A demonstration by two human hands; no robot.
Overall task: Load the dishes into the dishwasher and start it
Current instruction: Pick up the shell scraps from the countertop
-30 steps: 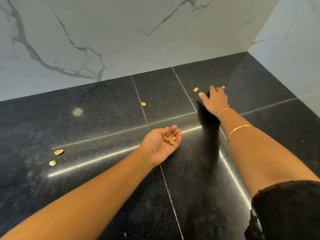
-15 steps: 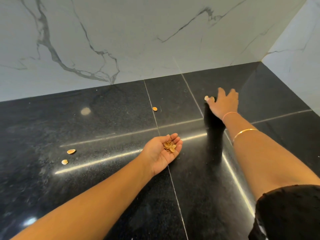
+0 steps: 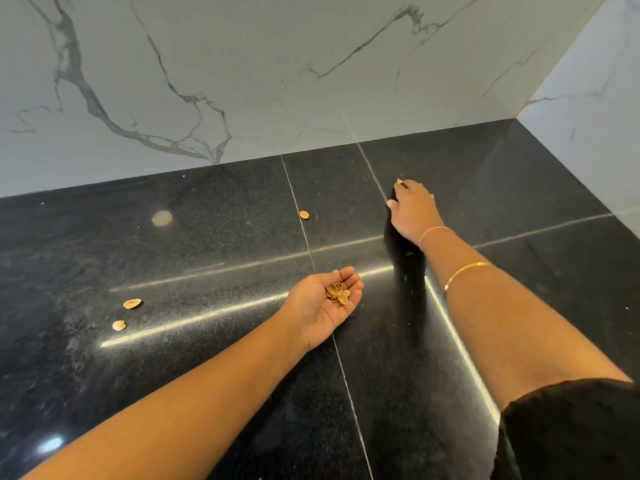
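Change logged: a second ago my feed showed the right hand (image 3: 412, 209) spread flat beside two loose shells. Now it is curled, and neither shell lies on the stone. I judge this to be crumb-clearing ahead of loading. Dishes and dishwasher: not in view.

1. Black granite countertop (image 3: 207, 375): under both hands, running beyond the right fingertips to the marble wall (image 3: 242, 81).
2. Left hand (image 3: 322, 306): palm up, fingers relaxed and slightly cupped, nearer me than the right fingers; carries item 3.
3. Pile of pistachio shells (image 3: 337, 293): resting at the base of the left fingers.
4. Right fingers (image 3: 410, 188): drawn together, pinching one pistachio shell (image 3: 400, 182) at their tips; the second shell I cannot find.
5. Single loose shell (image 3: 304, 214): on the stone, left of the right fingers.
6. Pair of loose shells (image 3: 132, 303): well left of the left fingers.
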